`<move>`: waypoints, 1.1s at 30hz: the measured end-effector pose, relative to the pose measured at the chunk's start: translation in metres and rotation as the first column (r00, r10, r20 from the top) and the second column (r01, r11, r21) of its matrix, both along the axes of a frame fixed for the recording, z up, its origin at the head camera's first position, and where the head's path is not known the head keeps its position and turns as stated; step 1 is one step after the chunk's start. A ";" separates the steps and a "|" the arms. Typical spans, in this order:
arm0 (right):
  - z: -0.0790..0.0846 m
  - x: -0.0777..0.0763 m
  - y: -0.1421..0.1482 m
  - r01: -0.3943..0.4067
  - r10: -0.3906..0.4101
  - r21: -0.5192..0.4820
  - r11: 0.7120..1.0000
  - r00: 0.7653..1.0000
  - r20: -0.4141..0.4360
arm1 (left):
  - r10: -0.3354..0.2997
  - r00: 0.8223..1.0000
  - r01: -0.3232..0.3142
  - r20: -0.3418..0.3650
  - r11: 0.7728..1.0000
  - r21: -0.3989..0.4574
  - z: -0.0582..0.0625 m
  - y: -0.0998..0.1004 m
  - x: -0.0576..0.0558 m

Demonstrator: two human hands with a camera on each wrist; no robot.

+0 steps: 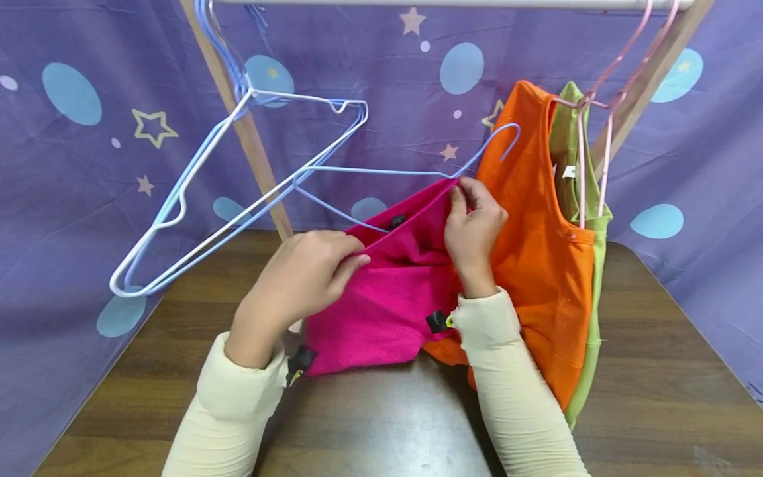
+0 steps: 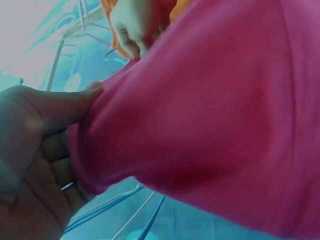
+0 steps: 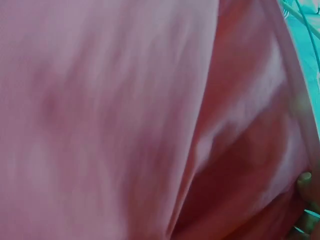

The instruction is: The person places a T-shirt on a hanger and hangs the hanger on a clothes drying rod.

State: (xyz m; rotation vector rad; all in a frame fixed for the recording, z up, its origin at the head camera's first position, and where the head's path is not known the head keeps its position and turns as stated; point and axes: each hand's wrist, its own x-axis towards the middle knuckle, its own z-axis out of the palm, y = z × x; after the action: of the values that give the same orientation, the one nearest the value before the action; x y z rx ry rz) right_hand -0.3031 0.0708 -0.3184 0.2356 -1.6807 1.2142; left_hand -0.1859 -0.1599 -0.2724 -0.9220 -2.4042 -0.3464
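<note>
Between both hands hangs a bright pink garment (image 1: 381,311), its upper opening stretched in a slanting line. My left hand (image 1: 298,275) pinches the left end of that edge; in the left wrist view the thumb lies on the pink cloth (image 2: 190,110) with the fingers behind it. At the other end, my right hand (image 1: 475,225) pinches the edge just below the hook of a blue wire hanger (image 1: 381,171). One arm of this hanger runs down behind the garment's near edge, where the cloth hides it. Pink folds (image 3: 110,120) fill most of the right wrist view.
On the left, a white hanger (image 1: 208,248) and blue hangers hang from the white rail (image 1: 453,4). An orange sleeveless top (image 1: 524,265) and a green garment (image 1: 587,358) hang at right on pink hangers (image 1: 581,159). Below is a wooden table (image 1: 369,424); behind, a purple patterned curtain (image 1: 381,59).
</note>
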 end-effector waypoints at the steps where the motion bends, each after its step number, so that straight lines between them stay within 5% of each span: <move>1: 0.000 -0.001 0.001 0.015 -0.015 0.023 1.000 1.000 -0.014 | -0.009 0.999 0.010 -0.033 1.000 0.021 0.001 -0.002 0.000; 6: -0.002 -0.003 0.002 0.081 -0.071 0.143 0.986 0.995 -0.074 | -0.038 0.987 0.057 -0.154 0.991 0.119 0.007 -0.013 0.003; 19: -0.006 -0.005 0.009 0.101 -0.069 0.313 0.944 0.991 -0.112 | -0.030 0.957 0.124 -0.289 0.941 0.315 0.021 -0.039 0.015; 23: -0.008 -0.006 0.013 0.095 -0.049 0.395 0.914 0.991 -0.123 | -0.009 0.952 0.127 -0.306 0.921 0.369 0.024 -0.041 0.017; 33: -0.016 -0.012 0.015 0.035 0.034 0.478 0.877 0.990 -0.134 | 0.009 0.953 0.105 -0.303 0.929 0.355 0.024 -0.042 0.018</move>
State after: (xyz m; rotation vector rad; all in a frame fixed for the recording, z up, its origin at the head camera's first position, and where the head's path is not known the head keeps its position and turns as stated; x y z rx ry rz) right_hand -0.3146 0.0857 -0.3341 0.6101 -1.8345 0.7381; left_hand -0.1678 -0.2021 -0.2481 -0.7967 -1.9524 -0.6061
